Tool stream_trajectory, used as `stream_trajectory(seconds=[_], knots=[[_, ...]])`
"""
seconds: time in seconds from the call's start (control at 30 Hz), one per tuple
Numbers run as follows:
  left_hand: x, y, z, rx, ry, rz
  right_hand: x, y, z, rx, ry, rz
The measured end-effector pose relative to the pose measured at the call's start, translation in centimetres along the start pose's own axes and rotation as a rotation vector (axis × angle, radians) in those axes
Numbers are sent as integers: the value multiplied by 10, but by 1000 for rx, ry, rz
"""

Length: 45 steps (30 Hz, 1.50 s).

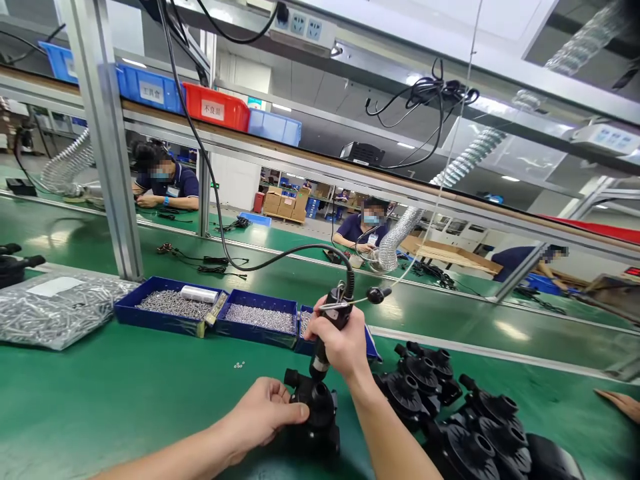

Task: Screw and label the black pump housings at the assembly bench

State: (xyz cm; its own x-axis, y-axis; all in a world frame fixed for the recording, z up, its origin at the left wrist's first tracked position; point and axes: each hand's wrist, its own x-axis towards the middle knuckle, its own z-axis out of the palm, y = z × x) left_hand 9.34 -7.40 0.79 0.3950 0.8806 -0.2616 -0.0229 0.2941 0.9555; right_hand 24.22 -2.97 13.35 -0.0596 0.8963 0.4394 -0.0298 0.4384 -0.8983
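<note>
Driver tip and screw are hidden behind the right hand (343,343) and the black pump housing (315,417), so contact can't be told. Bottom right of frame: the pile of black housings (465,427) is cut off by the edge, as is another person's hand (620,403) at far right. Bin labels at upper left are too small to read.

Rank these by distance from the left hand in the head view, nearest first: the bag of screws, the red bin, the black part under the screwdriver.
1. Black part: touching the left hand.
2. Bag of screws: far left on the bench.
3. Red bin: up on the overhead shelf.
</note>
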Motion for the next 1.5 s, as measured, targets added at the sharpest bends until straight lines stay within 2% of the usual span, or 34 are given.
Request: stream_trajectory(seconds=[0.13,0.33,0.5,0.9,1.1,1.27,1.5], knots=[[3,-2,0,-28,-16,-22,5,-4,-8,22,18,3],[7,-9,3,-26,2,3,-13,-13,-5,204,25,-113],[8,-13,3,-61,-40,21,-19,-9,5,241,-79,-49],[9,-21,5,-99,-34,59,-15,4,9,201,-106,-38],[13,-34,2,-39,22,145,-16,5,13,275,-144,13],[10,-30,1,-18,49,283,-18,6,12,322,-171,59],[9,-20,0,-19,-46,395,-18,6,13,272,-159,52]])
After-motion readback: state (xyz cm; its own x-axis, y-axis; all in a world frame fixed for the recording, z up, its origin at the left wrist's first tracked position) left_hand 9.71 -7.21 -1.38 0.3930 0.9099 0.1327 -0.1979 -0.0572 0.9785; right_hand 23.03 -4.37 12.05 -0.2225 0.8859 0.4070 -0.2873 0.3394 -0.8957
